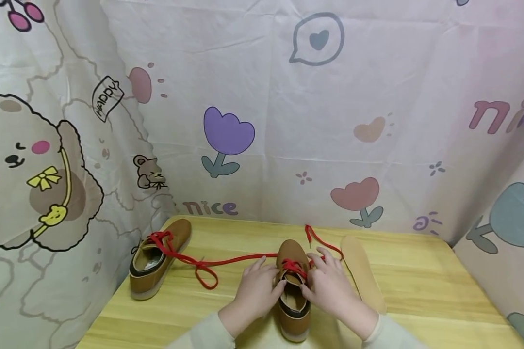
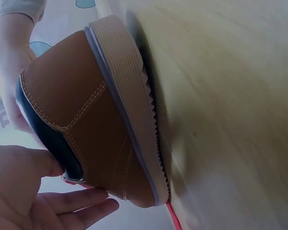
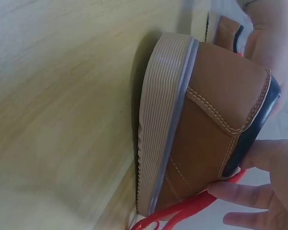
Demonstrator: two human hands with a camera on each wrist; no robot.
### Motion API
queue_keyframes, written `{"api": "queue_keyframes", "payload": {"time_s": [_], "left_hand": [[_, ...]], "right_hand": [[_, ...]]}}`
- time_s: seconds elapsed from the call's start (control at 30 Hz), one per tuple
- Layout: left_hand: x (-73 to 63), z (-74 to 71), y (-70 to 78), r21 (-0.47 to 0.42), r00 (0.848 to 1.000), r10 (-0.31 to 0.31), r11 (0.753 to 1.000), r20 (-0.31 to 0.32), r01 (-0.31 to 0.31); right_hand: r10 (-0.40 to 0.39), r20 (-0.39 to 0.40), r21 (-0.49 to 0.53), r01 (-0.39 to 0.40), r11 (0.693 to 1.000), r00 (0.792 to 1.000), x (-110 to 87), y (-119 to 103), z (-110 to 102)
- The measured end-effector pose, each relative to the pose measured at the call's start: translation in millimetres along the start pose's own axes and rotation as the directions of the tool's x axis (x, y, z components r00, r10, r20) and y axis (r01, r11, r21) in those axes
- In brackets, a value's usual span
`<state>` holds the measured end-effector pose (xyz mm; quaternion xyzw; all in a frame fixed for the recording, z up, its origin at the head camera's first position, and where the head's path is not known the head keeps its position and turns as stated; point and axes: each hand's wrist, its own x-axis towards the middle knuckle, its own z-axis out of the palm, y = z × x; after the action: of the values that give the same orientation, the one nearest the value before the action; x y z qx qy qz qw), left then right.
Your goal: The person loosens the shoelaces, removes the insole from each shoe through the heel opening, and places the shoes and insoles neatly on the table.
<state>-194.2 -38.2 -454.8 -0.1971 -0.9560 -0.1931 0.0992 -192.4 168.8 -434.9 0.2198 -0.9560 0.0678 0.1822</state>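
Note:
A brown lace-up shoe (image 1: pixel 294 320) with red laces (image 1: pixel 293 266) stands on the table, toe pointing away from me. From its left side my left hand (image 1: pixel 256 290) grips the upper, thumb at the dark collar (image 2: pixel 48 129) and fingers along the outside. Opposite it, my right hand (image 1: pixel 332 286) holds the other edge of the opening, thumb at the collar and fingertips by the red lace (image 3: pixel 194 203). Both wrist views show the ribbed pale sole (image 3: pixel 163 115) down on the wood. The thumb tips are partly hidden by the collar.
A second brown shoe (image 1: pixel 144 286) with red laces lies at the table's left edge. Its lace (image 1: pixel 207 276) trails loosely toward the middle. A tan insole (image 1: pixel 364 276) lies right of my right hand. Printed cloth (image 1: pixel 270 145) hangs behind the wooden table (image 1: pixel 441 300).

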Motion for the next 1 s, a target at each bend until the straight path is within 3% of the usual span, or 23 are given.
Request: {"api": "queue_keyframes", "payload": {"time_s": [0.37, 0.57, 0.87, 1.0], "left_hand": [[4.7, 1.9, 6.0, 0.045, 0.997, 0.023, 0.999, -0.069, -0.020], [4.2, 1.1, 3.2, 0.031, 0.998, 0.024, 0.999, -0.063, -0.022], [-0.4, -0.6, -7.8, 0.030, 0.999, 0.014, 0.999, -0.044, -0.013], [-1.7, -1.4, -6.6, 0.023, 0.999, 0.021, 1.000, -0.041, -0.020]], "right_hand": [[0.025, 0.002, 0.030, -0.025, 0.999, 1.000, -2.1, 7.9, -10.1], [0.046, -0.016, 0.046, -0.045, 0.998, 0.999, -6.8, 12.0, -12.6], [0.121, 0.073, 0.110, -0.128, 0.986, 0.990, -13.4, 13.5, -7.9], [0.134, 0.070, 0.132, -0.143, 0.981, 0.988, -15.1, 12.9, -4.9]]}}
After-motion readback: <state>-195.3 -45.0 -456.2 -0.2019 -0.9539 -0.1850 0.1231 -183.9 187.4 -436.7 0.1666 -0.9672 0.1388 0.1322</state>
